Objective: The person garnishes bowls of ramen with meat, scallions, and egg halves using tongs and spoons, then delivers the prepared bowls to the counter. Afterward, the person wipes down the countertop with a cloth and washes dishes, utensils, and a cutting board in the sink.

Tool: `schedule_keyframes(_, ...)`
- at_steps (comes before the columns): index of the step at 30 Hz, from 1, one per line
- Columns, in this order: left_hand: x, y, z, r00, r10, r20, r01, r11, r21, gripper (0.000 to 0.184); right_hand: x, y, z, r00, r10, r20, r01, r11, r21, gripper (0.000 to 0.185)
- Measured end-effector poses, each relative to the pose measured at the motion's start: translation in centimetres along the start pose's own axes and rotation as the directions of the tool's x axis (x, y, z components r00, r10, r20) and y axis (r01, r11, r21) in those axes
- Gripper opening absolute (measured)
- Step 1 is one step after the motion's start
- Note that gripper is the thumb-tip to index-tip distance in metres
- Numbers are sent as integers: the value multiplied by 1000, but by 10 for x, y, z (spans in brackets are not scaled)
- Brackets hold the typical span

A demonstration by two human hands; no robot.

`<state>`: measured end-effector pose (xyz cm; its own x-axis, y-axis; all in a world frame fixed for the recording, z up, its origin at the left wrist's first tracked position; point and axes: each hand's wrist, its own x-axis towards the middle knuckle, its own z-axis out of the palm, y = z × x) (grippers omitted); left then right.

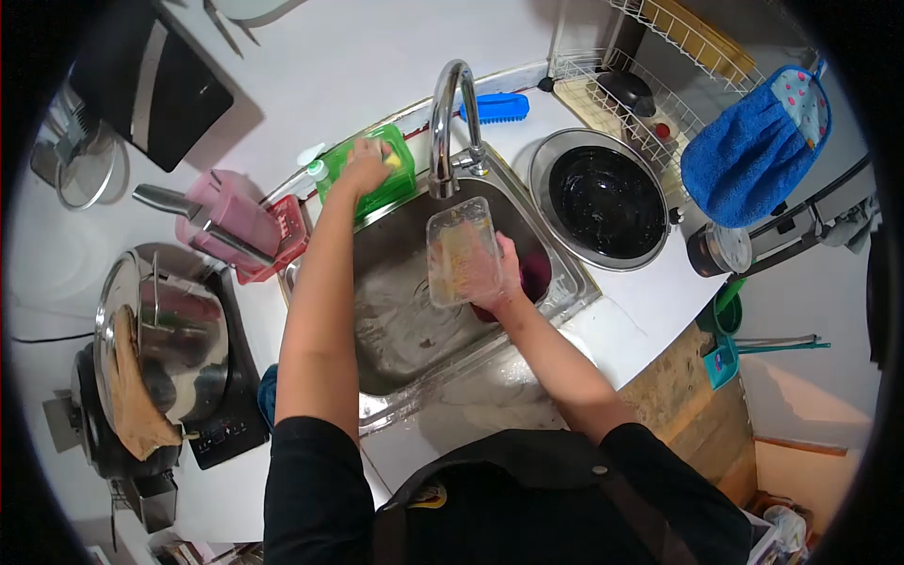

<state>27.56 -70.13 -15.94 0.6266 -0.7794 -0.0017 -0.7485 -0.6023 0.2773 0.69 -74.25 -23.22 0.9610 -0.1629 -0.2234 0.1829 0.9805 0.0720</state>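
Over the green tray [402,184] behind the sink, my left hand [365,167] has its fingers closed round a yellow sponge [393,161], of which a small part shows. My right hand [506,280] holds a clear plastic container [461,252], tilted, above the steel sink [395,330] and just below the faucet [457,122]. Yellowish residue marks the container. No stream of water shows at the spout. A dark reddish bowl [537,275] is partly hidden behind my right hand.
Right of the sink sits a metal basin [546,169] with a black pan [607,202] in it. A blue brush [502,107] lies behind the faucet. At left are a pink holder [218,202] with utensils and a large steel pot [193,348].
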Motion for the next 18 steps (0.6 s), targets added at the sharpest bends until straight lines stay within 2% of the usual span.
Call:
schedule_keyframes(1,3,-1,4,989,-80,126,70,994,81,44,2,-2,1,1000,3,-21,-3,1000,-12,47)
schedule_keyframes(3,18,-9,6,964,-54,260,20,991,135,40,3,-7,1,998,6,-67,-8,999,-37,42)
schedule_keyframes(4,26,-14,11,944,-44,327,-9,987,159,39,8,-11,-10,999,19,-28,-21,997,-77,44)
schedule_keyframes(5,32,-16,18,960,-51,276,1,984,181,38,16,-14,-25,999,36,10,-35,992,-118,46)
schedule_keyframes(7,42,-21,29,984,-71,162,33,974,226,38,19,-18,-33,999,30,28,-25,982,-189,50)
schedule_keyframes(8,4,23,2,986,-128,-111,139,986,96,36,18,-19,-29,1000,0,10,2,977,-215,51)
schedule_keyframes(9,-12,41,-3,950,-74,-304,57,996,-64,35,17,-18,-27,999,-32,-8,29,971,-236,52)
schedule_keyframes(10,-22,54,-1,871,-50,-488,-59,977,-206,34,17,-18,-28,1000,1,5,0,972,-235,51)
schedule_keyframes(12,-39,70,39,714,246,-655,-433,891,-138,30,20,-20,-29,998,64,30,-55,970,-237,49)
schedule_keyframes(13,-45,88,55,831,60,-553,-331,852,-405,26,19,-19,-30,998,70,-3,-69,972,-226,48)
schedule_keyframes(14,-45,93,70,869,-19,-495,-256,838,-481,25,17,-17,-28,996,77,-38,-84,972,-219,47)
schedule_keyframes(15,-45,98,86,897,-97,-431,-175,817,-550,24,15,-16,-24,994,84,-70,-97,972,-214,46)
schedule_keyframes(16,-35,91,109,880,-83,-467,-160,875,-457,25,14,-15,-20,992,70,-108,-94,966,-242,49)
schedule_keyframes(18,-21,85,120,940,-123,-319,-84,822,-564,27,11,-12,-11,983,36,-180,-89,951,-295,53)
